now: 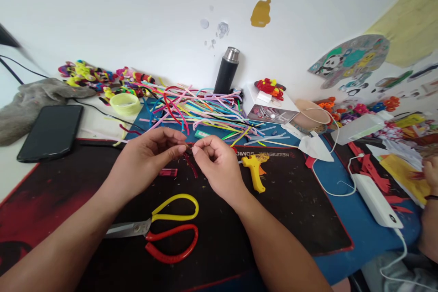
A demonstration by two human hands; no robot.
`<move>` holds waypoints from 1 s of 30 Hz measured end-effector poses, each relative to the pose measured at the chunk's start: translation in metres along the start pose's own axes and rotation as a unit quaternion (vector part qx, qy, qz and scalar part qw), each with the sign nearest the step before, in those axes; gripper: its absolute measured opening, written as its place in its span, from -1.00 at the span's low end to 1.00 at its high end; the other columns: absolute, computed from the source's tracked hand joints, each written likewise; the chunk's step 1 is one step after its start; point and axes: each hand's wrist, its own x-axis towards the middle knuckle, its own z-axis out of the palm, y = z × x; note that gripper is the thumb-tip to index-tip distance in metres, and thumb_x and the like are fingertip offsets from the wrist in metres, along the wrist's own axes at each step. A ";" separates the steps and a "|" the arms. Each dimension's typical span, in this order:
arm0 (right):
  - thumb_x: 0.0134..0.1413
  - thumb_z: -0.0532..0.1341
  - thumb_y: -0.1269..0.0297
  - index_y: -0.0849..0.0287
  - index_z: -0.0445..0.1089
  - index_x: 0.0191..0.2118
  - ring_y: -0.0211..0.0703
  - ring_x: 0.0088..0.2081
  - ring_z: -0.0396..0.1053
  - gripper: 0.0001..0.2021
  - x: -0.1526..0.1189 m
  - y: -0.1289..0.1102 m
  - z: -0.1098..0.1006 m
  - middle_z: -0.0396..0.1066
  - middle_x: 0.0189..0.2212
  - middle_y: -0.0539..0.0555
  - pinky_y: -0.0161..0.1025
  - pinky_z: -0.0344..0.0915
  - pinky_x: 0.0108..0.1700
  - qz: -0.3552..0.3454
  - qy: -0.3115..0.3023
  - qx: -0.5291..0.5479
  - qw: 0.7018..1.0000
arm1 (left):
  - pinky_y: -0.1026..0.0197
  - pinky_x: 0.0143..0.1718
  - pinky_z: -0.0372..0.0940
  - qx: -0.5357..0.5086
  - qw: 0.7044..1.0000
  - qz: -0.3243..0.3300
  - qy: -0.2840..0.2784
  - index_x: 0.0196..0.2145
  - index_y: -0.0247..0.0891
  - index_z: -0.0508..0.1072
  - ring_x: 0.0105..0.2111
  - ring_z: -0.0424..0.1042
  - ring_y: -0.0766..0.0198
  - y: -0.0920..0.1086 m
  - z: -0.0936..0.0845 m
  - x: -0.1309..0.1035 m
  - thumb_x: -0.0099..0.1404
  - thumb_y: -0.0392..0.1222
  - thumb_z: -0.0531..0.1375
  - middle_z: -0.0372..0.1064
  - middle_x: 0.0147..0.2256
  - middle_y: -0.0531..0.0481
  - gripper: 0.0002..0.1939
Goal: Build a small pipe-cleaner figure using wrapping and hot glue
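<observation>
Above the black mat [290,219], my left hand [147,157] and my right hand [219,166] meet fingertip to fingertip. Both pinch a short dark red pipe cleaner [190,166], whose free end hangs down between them. The part inside the fingertips is hidden. Below my hands lie scissors [171,232] with one yellow and one red handle, blades pointing left. A yellow glue gun [255,171] rests just right of my right hand. Partly behind my left fingers, a small pink-red piece [168,172] lies on the mat.
Behind my hands spreads a heap of colourful pipe cleaners [205,109], with a black thermos [226,70] at the wall. A phone [51,132] lies left. On the right are a white power bank [376,200] with cables and another person's hand [431,173].
</observation>
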 end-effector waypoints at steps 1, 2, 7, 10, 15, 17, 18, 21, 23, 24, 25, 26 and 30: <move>0.27 0.35 0.10 0.05 0.44 -0.25 -0.25 -0.53 0.17 -0.83 0.000 0.000 0.000 0.21 -0.56 -0.17 -0.25 0.12 -0.43 0.001 0.002 0.001 1.000 | 0.16 -0.23 0.51 0.019 1.000 -0.002 -0.006 -0.16 -0.15 0.69 -0.24 0.61 0.10 0.000 -0.001 0.000 0.22 0.30 0.55 0.69 -0.21 -0.06 -0.51; 0.27 0.35 0.10 0.05 0.44 -0.25 -0.26 -0.53 0.17 -0.83 0.000 0.000 0.000 0.21 -0.56 -0.18 -0.25 0.12 -0.43 0.001 0.004 0.001 1.000 | 0.17 -0.28 0.48 0.036 0.999 -0.003 -0.014 -0.18 -0.15 0.70 -0.29 0.58 0.12 -0.001 -0.002 0.000 0.23 0.32 0.53 0.69 -0.24 -0.06 -0.51; 0.27 0.36 0.10 0.06 0.44 -0.25 -0.27 -0.54 0.15 -0.82 0.000 0.001 0.000 0.21 -0.57 -0.18 -0.25 0.13 -0.43 -0.002 0.010 0.007 1.000 | 0.20 -0.32 0.43 0.063 0.997 -0.010 -0.039 -0.22 -0.15 0.74 -0.35 0.55 0.16 -0.005 -0.003 0.000 0.29 0.35 0.48 0.70 -0.26 -0.07 -0.52; 0.27 0.36 0.10 0.06 0.43 -0.26 -0.27 -0.54 0.14 -0.82 -0.001 0.001 0.000 0.20 -0.57 -0.19 -0.26 0.13 -0.43 -0.002 0.005 0.016 1.000 | 0.20 -0.33 0.43 0.053 0.998 -0.025 -0.039 -0.21 -0.15 0.74 -0.36 0.55 0.16 -0.005 -0.003 -0.001 0.26 0.37 0.50 0.70 -0.27 -0.07 -0.50; 0.28 0.37 0.09 0.06 0.43 -0.25 -0.27 -0.53 0.16 -0.80 -0.001 0.000 0.000 0.21 -0.56 -0.18 -0.26 0.12 -0.44 0.001 0.003 0.014 1.000 | 0.21 -0.31 0.45 0.024 0.998 -0.032 -0.041 -0.27 -0.15 0.74 -0.35 0.54 0.17 -0.001 -0.002 0.001 0.20 0.31 0.55 0.68 -0.31 -0.05 -0.54; 0.28 0.37 0.09 0.05 0.43 -0.25 -0.27 -0.54 0.17 -0.81 -0.001 0.000 0.000 0.21 -0.57 -0.18 -0.27 0.13 -0.44 0.004 0.001 0.009 1.000 | 0.22 -0.32 0.44 0.021 0.999 -0.030 -0.039 -0.29 -0.15 0.74 -0.36 0.53 0.17 0.001 -0.001 0.001 0.20 0.30 0.55 0.68 -0.33 -0.04 -0.55; 0.28 0.37 0.09 0.05 0.43 -0.25 -0.26 -0.54 0.17 -0.81 -0.001 0.000 0.000 0.22 -0.57 -0.18 -0.27 0.13 -0.44 0.005 0.001 0.007 1.000 | 0.22 -0.32 0.44 0.021 0.999 -0.030 -0.037 -0.29 -0.15 0.74 -0.37 0.53 0.17 0.001 -0.001 0.001 0.20 0.30 0.55 0.67 -0.33 -0.04 -0.56; 0.28 0.36 0.10 0.05 0.43 -0.26 -0.26 -0.53 0.18 -0.81 -0.001 0.000 0.001 0.22 -0.57 -0.18 -0.27 0.14 -0.44 0.002 0.002 0.008 1.000 | 0.21 -0.31 0.45 0.022 0.999 -0.033 -0.036 -0.29 -0.15 0.74 -0.36 0.54 0.17 0.000 -0.001 0.001 0.19 0.30 0.55 0.68 -0.32 -0.05 -0.55; 0.28 0.36 0.10 0.05 0.43 -0.26 -0.27 -0.54 0.17 -0.82 -0.001 -0.001 0.001 0.23 -0.57 -0.18 -0.26 0.15 -0.44 0.001 0.002 0.007 1.000 | 0.21 -0.30 0.46 0.014 0.998 -0.038 -0.038 -0.29 -0.16 0.74 -0.35 0.55 0.18 0.000 -0.001 0.001 0.19 0.28 0.55 0.68 -0.31 -0.05 -0.56; 0.28 0.36 0.10 0.05 0.43 -0.26 -0.27 -0.54 0.17 -0.82 -0.001 -0.001 0.001 0.23 -0.57 -0.17 -0.26 0.14 -0.44 0.002 0.001 0.004 1.000 | 0.21 -0.29 0.46 0.008 0.998 -0.040 -0.040 -0.29 -0.16 0.74 -0.35 0.54 0.18 0.000 -0.001 0.001 0.20 0.26 0.56 0.68 -0.31 -0.05 -0.57; 0.28 0.36 0.10 0.05 0.43 -0.26 -0.27 -0.54 0.17 -0.82 -0.001 -0.001 0.001 0.23 -0.57 -0.17 -0.26 0.14 -0.44 0.003 0.001 0.000 1.000 | 0.20 -0.28 0.46 0.003 0.998 -0.042 -0.043 -0.29 -0.17 0.74 -0.34 0.54 0.18 0.000 -0.001 0.001 0.21 0.24 0.56 0.68 -0.31 -0.05 -0.59; 0.28 0.36 0.10 0.05 0.43 -0.26 -0.26 -0.54 0.16 -0.82 -0.002 -0.001 0.001 0.23 -0.58 -0.17 -0.26 0.14 -0.44 0.003 0.000 -0.004 1.000 | 0.20 -0.28 0.46 0.000 0.998 -0.042 -0.046 -0.29 -0.17 0.74 -0.34 0.54 0.18 0.000 -0.001 0.001 0.21 0.23 0.55 0.68 -0.32 -0.05 -0.60; 0.28 0.34 0.11 0.05 0.43 -0.27 -0.26 -0.55 0.16 -0.83 -0.002 -0.002 0.002 0.23 -0.59 -0.18 -0.25 0.14 -0.44 -0.003 0.004 -0.023 1.000 | 0.18 -0.27 0.45 0.010 0.998 -0.040 -0.045 -0.29 -0.18 0.74 -0.33 0.54 0.16 -0.001 -0.002 0.000 0.23 0.19 0.54 0.69 -0.32 -0.04 -0.63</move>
